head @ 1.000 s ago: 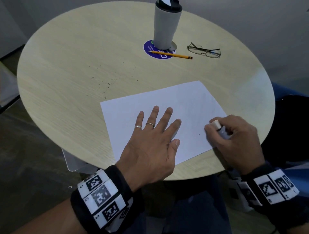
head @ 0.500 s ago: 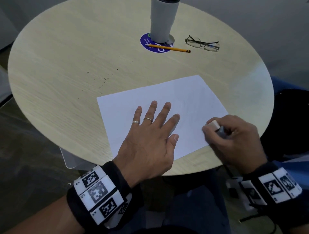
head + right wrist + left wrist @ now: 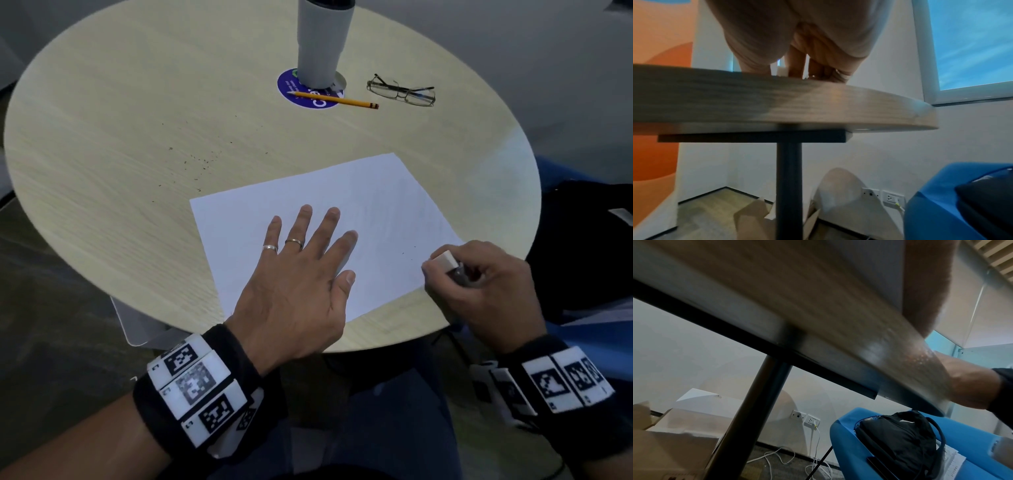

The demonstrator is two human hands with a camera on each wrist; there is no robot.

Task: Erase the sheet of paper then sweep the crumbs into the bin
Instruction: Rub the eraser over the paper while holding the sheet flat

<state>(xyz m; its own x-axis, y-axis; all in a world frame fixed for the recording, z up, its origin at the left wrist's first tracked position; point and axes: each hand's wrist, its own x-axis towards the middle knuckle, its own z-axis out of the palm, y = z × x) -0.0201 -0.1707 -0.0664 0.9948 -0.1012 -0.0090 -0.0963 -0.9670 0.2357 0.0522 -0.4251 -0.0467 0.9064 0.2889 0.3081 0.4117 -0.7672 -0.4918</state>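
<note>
A white sheet of paper (image 3: 370,219) lies on the round wooden table (image 3: 137,120), near its front edge. My left hand (image 3: 301,260) lies flat on the sheet with fingers spread, pressing it down. My right hand (image 3: 479,284) grips a white eraser (image 3: 445,261) at the sheet's right edge, the eraser's end down on the paper. A few dark crumbs (image 3: 409,251) lie on the paper beside the eraser; more crumbs (image 3: 202,161) are scattered on the table left of the sheet. Only the right hand's curled fingers (image 3: 797,68) above the table edge show in the right wrist view.
A grey tumbler (image 3: 323,41) stands on a purple round sticker at the back, with a yellow pencil (image 3: 334,99) and glasses (image 3: 400,90) beside it. A pale bin (image 3: 137,325) shows under the table's front left edge. A black bag (image 3: 898,439) lies on a blue seat at right.
The right hand with the eraser has shifted slightly along the sheet's right edge. The left hand stays flat on the paper. The view has tilted a little.
</note>
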